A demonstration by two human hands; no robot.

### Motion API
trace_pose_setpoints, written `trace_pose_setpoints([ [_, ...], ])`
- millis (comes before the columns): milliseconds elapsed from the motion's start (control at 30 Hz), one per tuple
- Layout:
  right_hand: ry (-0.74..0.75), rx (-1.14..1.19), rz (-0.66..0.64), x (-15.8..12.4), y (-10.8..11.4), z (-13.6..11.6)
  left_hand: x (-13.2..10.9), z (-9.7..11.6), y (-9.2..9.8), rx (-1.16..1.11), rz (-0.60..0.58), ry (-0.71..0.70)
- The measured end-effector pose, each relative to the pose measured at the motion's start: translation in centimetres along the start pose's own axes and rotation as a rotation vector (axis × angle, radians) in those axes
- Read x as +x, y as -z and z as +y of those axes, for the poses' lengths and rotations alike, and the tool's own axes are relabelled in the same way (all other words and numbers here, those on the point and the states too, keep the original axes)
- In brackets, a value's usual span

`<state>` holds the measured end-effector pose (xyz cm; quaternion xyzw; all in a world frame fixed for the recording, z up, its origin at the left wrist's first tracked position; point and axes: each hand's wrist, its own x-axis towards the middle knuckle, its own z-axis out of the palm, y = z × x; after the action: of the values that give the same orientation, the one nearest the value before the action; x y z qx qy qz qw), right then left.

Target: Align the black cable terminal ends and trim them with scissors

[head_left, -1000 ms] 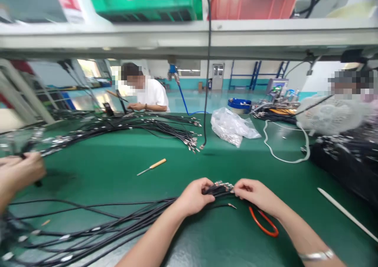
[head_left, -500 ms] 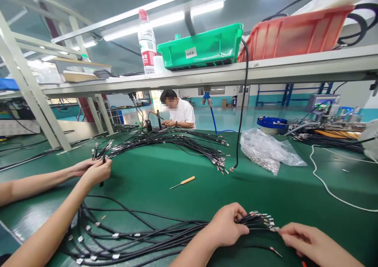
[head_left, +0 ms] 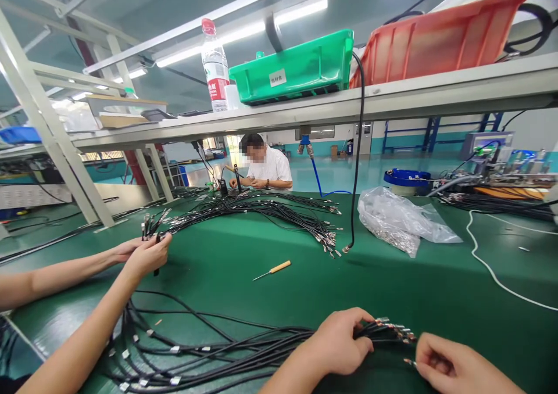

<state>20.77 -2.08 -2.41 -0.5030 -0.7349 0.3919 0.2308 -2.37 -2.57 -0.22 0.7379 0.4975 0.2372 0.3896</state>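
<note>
- The left hand (head_left: 342,341) was closed around a bundle of black cables (head_left: 265,353), thumb and fingers gripping it just short of its metal-tipped ends (head_left: 396,328).
- The cables ran leftward from this grip, low over the near part of the green bench (head_left: 218,260), with white tags (head_left: 174,349) along them.
- The right hand (head_left: 451,362) stood just beyond those ends, its fingers curled inward with little gap; a single cable tip (head_left: 408,362) lay at its fingertips, and whether they held it could not be told.
- At left, a co-worker's hands (head_left: 150,255) were together on a separate cluster of cable ends (head_left: 152,225).
- An awl (head_left: 279,267) with a light handle lay mid-bench, between the near bundle and a far heap of black cables (head_left: 279,211).
- A clear bag (head_left: 387,222) of small parts lay right of the heap; a black cord (head_left: 360,167) hung between them.
- Behind the bench sat a person (head_left: 276,167) in a white shirt.
</note>
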Motion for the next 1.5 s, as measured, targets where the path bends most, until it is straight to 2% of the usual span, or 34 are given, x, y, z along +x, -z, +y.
trace_pose_setpoints([
  [167,0.020,0.236,0.123,0.7,-0.8,0.3,0.3,-0.6,-0.1,-0.091,-0.061,0.061],
  [267,-0.019,0.325,0.139,0.7,-0.8,-0.6,0.6,-1.0,-0.4,-0.131,-0.021,0.111],
  [400,-0.040,0.294,0.157,0.2,-0.4,-2.4,0.7,-1.0,-0.6,-0.219,0.035,0.115],
  [600,0.011,0.238,0.100,0.2,-0.2,-2.3,0.8,-0.1,-0.2,-0.305,0.064,0.150],
  [733,0.030,0.253,0.011,0.2,0.4,-2.3,0.8,0.4,0.1,-0.378,0.019,0.139],
  [833,0.053,0.335,0.016,0.0,1.1,-2.8,1.1,0.8,0.4,-0.388,-0.025,0.077],
  [933,-0.042,0.459,0.080,0.4,1.6,-2.5,1.9,0.5,0.8,-0.373,-0.061,0.056],
  [1033,-0.123,0.482,0.117,0.8,1.7,-1.8,2.6,0.1,1.0,-0.358,-0.112,0.054],
  [1500,-0.132,0.664,0.049,0.8,1.6,-1.5,2.5,0.9,1.2,-0.389,-0.135,0.079],
])
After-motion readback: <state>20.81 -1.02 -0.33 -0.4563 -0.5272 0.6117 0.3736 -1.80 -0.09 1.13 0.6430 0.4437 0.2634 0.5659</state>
